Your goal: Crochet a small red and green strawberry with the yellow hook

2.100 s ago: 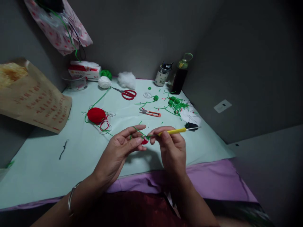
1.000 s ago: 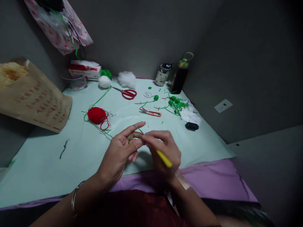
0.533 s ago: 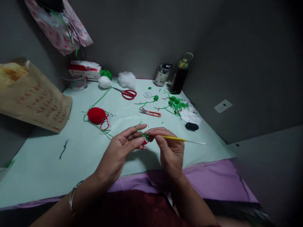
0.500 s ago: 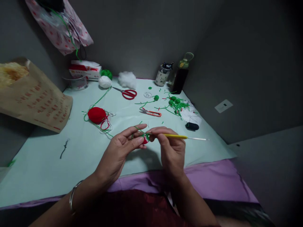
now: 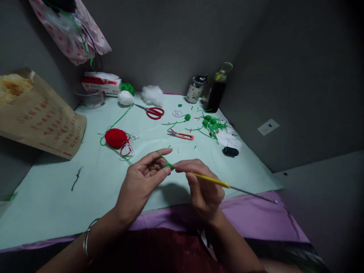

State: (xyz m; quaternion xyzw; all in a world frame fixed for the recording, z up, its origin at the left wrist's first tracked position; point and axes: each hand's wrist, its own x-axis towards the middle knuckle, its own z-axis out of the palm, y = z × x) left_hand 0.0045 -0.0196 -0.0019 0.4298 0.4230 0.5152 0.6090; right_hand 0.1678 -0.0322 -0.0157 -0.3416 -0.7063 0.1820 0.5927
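My left hand (image 5: 142, 180) pinches a small crocheted piece (image 5: 168, 166) between thumb and fingers; only its green edge shows, the rest being hidden by the hand. Green yarn (image 5: 162, 156) runs from the piece up over the raised index finger. In my right hand (image 5: 206, 187) is a yellow-handled crochet hook (image 5: 212, 179), gripped like a pen. Its near tip meets the green stitches at my left fingertips, while the metal far end slants down to the right. A red yarn ball (image 5: 116, 138) lies beyond my left hand, with loose green and white strands around it.
Orange thread snips (image 5: 182, 135) and red-handled scissors (image 5: 155, 112) lie beyond my hands. Green crocheted balls with yarn tails (image 5: 209, 120) sit at the right, near a dark bottle (image 5: 217, 93). White stuffing (image 5: 152, 95) rests at the back; a paper bag (image 5: 48, 117) stands left.
The crocheted piece has turned, so its red and white part no longer shows. The crochet hook has tilted, its far end dropping to the right, and my right hand has lowered slightly.
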